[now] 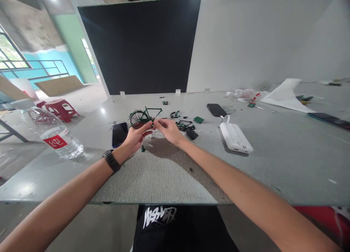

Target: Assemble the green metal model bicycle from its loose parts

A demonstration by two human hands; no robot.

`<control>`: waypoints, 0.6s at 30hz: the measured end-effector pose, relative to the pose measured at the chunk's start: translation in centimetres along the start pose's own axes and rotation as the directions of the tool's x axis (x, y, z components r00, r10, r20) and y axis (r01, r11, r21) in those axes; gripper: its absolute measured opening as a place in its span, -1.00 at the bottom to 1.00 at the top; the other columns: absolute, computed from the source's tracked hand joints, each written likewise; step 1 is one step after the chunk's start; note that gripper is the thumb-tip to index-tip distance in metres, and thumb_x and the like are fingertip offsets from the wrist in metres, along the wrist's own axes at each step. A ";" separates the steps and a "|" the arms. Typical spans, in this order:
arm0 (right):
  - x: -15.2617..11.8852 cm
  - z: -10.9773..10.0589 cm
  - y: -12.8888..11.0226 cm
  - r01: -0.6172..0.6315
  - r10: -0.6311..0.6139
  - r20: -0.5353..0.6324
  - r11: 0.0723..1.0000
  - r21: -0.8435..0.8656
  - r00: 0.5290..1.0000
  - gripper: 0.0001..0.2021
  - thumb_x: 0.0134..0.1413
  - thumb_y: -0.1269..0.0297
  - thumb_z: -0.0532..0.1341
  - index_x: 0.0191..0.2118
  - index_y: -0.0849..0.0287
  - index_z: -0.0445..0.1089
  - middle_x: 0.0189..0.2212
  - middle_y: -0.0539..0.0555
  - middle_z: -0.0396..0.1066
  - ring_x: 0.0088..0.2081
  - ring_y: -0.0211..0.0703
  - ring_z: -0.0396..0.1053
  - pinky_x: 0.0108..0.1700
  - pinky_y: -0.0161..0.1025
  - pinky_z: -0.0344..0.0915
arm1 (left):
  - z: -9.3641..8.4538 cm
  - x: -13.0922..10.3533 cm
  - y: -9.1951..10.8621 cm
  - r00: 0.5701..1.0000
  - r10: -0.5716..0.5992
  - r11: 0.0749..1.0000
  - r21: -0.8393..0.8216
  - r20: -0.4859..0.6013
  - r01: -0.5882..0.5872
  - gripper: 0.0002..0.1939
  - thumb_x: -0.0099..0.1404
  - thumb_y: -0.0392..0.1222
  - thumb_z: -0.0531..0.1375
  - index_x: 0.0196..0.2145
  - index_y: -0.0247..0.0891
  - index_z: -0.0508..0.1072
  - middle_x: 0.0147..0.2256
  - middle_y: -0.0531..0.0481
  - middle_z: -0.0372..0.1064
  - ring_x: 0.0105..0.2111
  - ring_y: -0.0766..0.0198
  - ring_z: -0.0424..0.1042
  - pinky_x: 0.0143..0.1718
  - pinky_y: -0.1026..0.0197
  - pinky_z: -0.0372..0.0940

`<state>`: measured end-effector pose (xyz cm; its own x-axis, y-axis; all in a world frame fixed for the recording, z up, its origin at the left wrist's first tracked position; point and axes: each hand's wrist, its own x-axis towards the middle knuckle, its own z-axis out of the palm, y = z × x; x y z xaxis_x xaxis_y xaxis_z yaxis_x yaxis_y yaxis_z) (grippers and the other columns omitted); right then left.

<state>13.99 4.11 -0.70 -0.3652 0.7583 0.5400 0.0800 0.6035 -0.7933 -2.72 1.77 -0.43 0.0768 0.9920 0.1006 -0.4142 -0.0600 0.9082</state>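
A green model bicycle (139,118) with one spoked wheel fitted is held up just above the table. My left hand (136,137) grips its lower part between thumb and fingers. Close against the bicycle's lower frame, the fingertips of my right hand (170,131) are pinched together; what they hold, if anything, is hidden. Beside my right hand lie black bicycle parts (186,125) and small dark green pieces (175,114). One little green piece (143,148) rests below my left hand. No front wheel shows on the frame.
A dark phone (119,134) lies left of my hands, near a water bottle (58,135). Rightward are a white power bank (235,136), another phone (216,110), a green block (198,119) and a black piece (192,135). A black panel (144,48) stands behind.
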 end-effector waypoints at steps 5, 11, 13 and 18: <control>-0.5 0.0 -0.9 0.018 -0.026 -0.029 0.970 -0.242 0.999 -0.54 0.31 -0.18 0.08 -0.31 0.12 0.42 -0.44 0.02 0.44 -0.40 -0.18 0.34 -0.29 -0.22 0.18 | 0.2 0.2 0.1 0.993 0.073 0.997 -0.022 -0.096 -0.076 -0.80 0.03 -0.22 0.49 -0.37 -0.31 0.64 -0.28 -0.08 0.60 -0.27 0.23 0.53 -0.17 0.19 0.40; -1.0 0.3 -1.4 0.081 -0.104 -0.024 0.879 -0.469 0.994 -0.61 0.24 -0.17 0.19 -0.26 0.11 0.35 -0.48 0.00 0.39 -0.48 -0.20 0.25 -0.34 -0.21 0.11 | 0.3 0.0 0.4 0.993 0.073 0.997 0.009 -0.096 -0.073 -0.83 0.04 -0.23 0.48 -0.46 -0.33 0.60 -0.44 -0.02 0.54 -0.44 0.32 0.46 -0.31 0.23 0.37; -1.0 0.4 -1.4 0.082 -0.111 -0.032 0.873 -0.480 0.993 -0.63 0.25 -0.14 0.19 -0.26 0.11 0.34 -0.49 -0.01 0.38 -0.48 -0.21 0.25 -0.35 -0.21 0.10 | 0.3 0.0 0.4 0.992 0.084 0.996 0.005 -0.098 -0.084 -0.83 0.03 -0.23 0.49 -0.47 -0.33 0.59 -0.45 -0.01 0.54 -0.45 0.33 0.45 -0.33 0.24 0.36; -1.1 0.6 -1.6 0.102 -0.130 -0.026 0.875 -0.474 0.991 -0.70 0.25 -0.04 0.22 -0.26 0.11 0.33 -0.53 -0.05 0.35 -0.52 -0.24 0.23 -0.37 -0.23 0.09 | 0.4 0.1 0.1 0.989 0.085 0.996 -0.017 -0.119 -0.088 -0.80 -0.01 -0.23 0.50 -0.46 -0.32 0.59 -0.44 -0.01 0.54 -0.44 0.32 0.46 -0.33 0.24 0.36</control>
<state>13.73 2.21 -0.22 -0.3478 0.6795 0.6460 0.4721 0.7222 -0.5055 -2.43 1.82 -0.17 -0.0669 0.9894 0.1286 -0.4349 -0.1449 0.8887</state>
